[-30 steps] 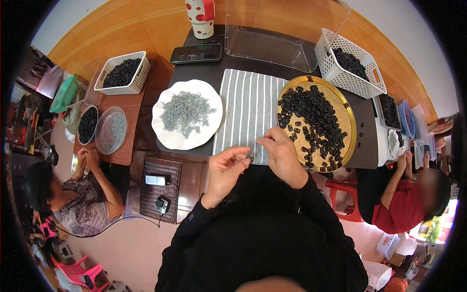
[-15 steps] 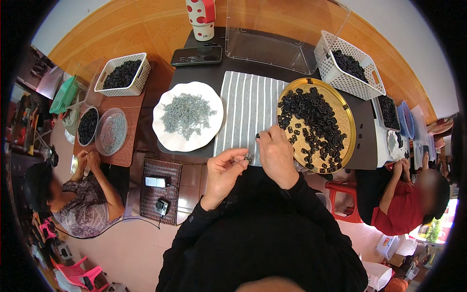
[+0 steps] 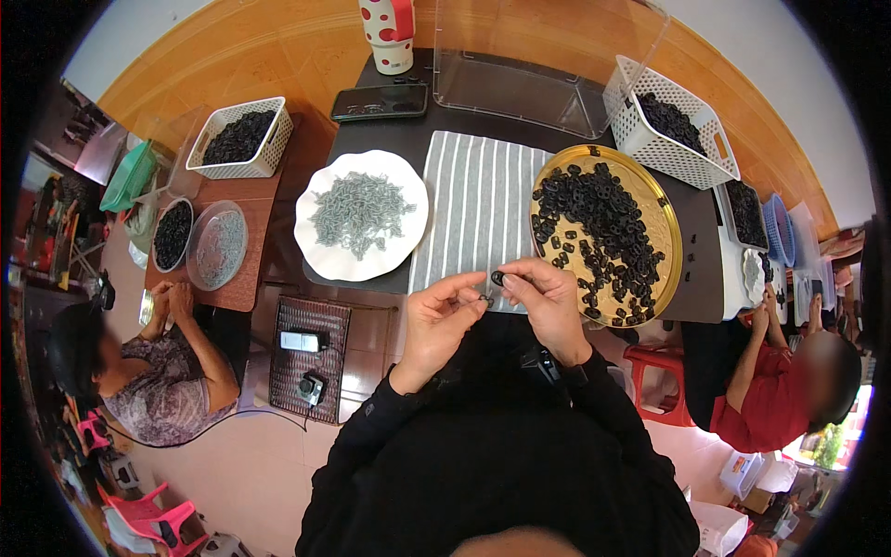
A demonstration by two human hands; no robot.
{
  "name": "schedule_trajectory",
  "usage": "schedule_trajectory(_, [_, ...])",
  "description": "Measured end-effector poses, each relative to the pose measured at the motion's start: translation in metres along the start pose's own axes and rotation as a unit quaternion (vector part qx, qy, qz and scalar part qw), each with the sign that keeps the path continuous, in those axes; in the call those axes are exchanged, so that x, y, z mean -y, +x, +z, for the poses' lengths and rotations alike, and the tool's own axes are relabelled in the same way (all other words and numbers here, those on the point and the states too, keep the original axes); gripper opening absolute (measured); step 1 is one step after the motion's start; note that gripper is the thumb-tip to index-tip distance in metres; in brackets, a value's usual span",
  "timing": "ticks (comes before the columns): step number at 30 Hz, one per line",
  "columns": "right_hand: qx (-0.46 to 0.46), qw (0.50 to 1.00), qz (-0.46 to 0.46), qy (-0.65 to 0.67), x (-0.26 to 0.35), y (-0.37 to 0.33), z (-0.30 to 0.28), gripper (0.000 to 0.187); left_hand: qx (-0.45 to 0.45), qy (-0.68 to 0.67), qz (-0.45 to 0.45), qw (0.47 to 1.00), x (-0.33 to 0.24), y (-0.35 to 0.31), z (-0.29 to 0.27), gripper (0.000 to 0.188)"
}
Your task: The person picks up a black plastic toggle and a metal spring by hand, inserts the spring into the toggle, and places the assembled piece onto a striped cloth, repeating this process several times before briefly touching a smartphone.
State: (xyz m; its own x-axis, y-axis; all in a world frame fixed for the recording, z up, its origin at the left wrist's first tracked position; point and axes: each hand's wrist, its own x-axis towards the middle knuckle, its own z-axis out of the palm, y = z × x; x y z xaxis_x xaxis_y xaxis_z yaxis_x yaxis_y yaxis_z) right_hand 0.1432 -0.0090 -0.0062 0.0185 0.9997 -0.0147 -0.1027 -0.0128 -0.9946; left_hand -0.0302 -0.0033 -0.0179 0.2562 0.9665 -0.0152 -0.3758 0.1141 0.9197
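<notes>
Pinching a small black part (over striped cloth), both hands meet.

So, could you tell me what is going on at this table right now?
A person in black sleeves holds a small black ring in the right hand, with the left hand pinching a tiny part against it over a striped cloth. A gold tray of black rings sits to the right, a white plate of grey parts to the left.

Left hand and right hand close together, fingertips pinched, forearms in black sleeves.
</notes>
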Motion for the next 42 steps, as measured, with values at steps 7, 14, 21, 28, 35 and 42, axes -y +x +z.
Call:
schedule_trajectory(7, [0.000,1.000,-0.026,-0.002,0.004,-0.009,0.000,0.014,0.011,0.003,-0.004,1.000,0.000,-0.001,0.007,0.033])
schedule_trajectory(14, [0.021,0.996,-0.074,-0.033,0.008,-0.012,0.001,0.013,-0.004,-0.002,-0.006,1.000,0.002,-0.004,0.011,0.033])
schedule_trajectory(21, [0.033,0.986,-0.140,-0.090,0.008,-0.012,-0.002,0.012,-0.006,0.006,-0.011,1.000,0.003,-0.006,0.014,0.033])
schedule_trajectory(28, [0.045,0.973,-0.199,-0.107,0.006,-0.011,-0.006,0.015,-0.011,-0.015,-0.008,1.000,0.005,-0.006,0.016,0.030])
schedule_trajectory(35, [0.073,0.971,-0.190,-0.125,0.013,-0.017,-0.009,0.031,0.008,-0.069,0.007,0.998,0.009,-0.005,0.016,0.029])
schedule_trajectory(42, [0.039,0.946,-0.260,-0.191,0.018,-0.023,-0.005,0.032,0.034,-0.081,0.026,0.996,0.006,-0.007,0.021,0.029])
